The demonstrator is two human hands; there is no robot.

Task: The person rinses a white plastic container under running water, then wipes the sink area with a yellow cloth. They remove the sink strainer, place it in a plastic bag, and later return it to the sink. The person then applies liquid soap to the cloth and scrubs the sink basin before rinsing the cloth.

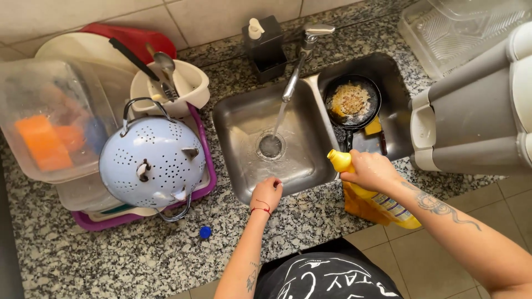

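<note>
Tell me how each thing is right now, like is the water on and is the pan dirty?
Tap: on, water running into the left basin.
Frying pan: dirty, in the right basin.
Yellow bottle: tilted, cap off.
Blue cap: loose on the counter.
Colander: upside down on the purple drying rack.
Right hand: gripping the bottle.
Left hand: closed, at the sink's front edge.

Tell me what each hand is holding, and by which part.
The right hand grips the yellow bottle around its neck, just below the nozzle. The left hand holds nothing visible; it rests at the sink's front edge.
</note>
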